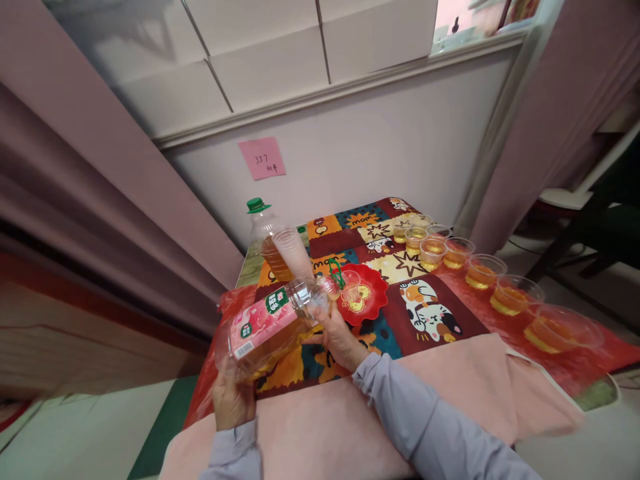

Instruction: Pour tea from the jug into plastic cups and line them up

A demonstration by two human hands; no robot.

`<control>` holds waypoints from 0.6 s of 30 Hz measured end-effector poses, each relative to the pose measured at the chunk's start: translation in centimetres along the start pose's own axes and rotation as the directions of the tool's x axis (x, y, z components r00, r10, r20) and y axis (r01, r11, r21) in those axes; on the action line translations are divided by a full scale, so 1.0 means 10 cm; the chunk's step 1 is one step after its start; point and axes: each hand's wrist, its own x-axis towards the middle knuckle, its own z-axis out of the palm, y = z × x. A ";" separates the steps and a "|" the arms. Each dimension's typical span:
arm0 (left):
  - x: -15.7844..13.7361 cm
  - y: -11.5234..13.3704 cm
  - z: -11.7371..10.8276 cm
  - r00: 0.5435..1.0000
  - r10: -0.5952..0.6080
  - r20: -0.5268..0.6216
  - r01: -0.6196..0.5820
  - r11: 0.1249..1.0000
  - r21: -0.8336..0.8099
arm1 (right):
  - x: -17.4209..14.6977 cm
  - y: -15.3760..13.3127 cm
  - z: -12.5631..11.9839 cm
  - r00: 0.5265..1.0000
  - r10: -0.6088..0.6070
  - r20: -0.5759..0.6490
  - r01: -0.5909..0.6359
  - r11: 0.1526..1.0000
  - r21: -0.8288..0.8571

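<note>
Centre left of the frame: my left hand [231, 400] grips the base of the tilted bottle [273, 320], my right hand [340, 340] closed around its neck, steadying the mouth over a clear cup [350, 280] on the red plate [367, 293]. Filled cups [483, 272] line the surface's [450, 373] right edge.

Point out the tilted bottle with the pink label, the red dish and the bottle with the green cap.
Tilted bottle [263, 323], head view: on its pink label.
Red dish [373, 288], head view: on its right inner surface.
Green-capped bottle [259, 205], head view: on its cap.
</note>
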 end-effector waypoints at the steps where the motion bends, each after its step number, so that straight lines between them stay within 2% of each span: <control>1: 0.00 0.01 0.00 1.000 0.000 -0.001 0.000 1.000 -0.002 | 0.00 0.00 0.00 1.000 -0.001 0.003 0.001 1.000 -0.003; 18: -0.08 0.06 0.08 1.000 0.015 -0.026 -0.015 1.000 0.008 | -0.03 -0.04 0.02 1.000 -0.004 -0.004 0.004 1.000 0.015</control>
